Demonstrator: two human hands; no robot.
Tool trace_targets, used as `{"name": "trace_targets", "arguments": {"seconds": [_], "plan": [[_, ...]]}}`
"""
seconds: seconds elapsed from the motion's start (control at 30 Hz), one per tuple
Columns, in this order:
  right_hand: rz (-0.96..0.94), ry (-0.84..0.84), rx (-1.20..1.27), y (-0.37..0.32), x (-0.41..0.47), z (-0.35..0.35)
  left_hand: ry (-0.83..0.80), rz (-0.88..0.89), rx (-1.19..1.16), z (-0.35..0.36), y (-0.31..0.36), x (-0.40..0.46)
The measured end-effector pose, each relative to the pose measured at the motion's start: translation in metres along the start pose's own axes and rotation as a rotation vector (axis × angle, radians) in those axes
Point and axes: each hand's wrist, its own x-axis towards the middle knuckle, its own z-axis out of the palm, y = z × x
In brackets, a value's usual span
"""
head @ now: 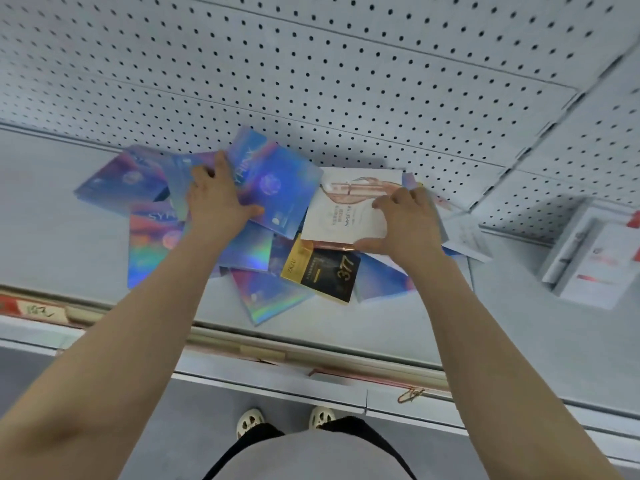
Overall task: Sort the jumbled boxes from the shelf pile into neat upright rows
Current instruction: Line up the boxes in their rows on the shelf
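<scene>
Head view: hands grip a holographic box and white box on pale shelf before pegboard.

Bright, even overhead light; soft shadows behind box pile. Iridescent glare on holographic boxes. Slight motion blur overall; wide-angle bending at frame edges.

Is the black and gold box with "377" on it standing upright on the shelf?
No, the black and gold box lies flat on the shelf, partly under the white box that the right hand holds.
</scene>
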Motion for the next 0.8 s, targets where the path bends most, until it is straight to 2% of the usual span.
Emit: {"name": "trace_targets", "arguments": {"seconds": [0.13,0.3,0.5,0.6,0.8], "plan": [[-0.063,-0.133,0.101,-0.001,0.050,-0.001,0.036,-0.019,-0.168,-0.008,0.003,-0.010],[-0.117,-0.249,-0.003,0.001,0.085,-0.003,0.080,-0.107,-0.375,-0.019,-0.002,-0.017],[-0.066,-0.271,0.046,-0.002,0.102,-0.011,0.180,-0.170,-0.673,-0.028,0.003,-0.030],[-0.031,-0.306,0.040,0.003,0.103,-0.011,0.228,-0.155,-0.746,-0.028,0.012,-0.036],[-0.004,-0.214,0.056,0.005,0.084,-0.011,0.186,-0.192,-0.895,-0.009,0.029,-0.054]]}}
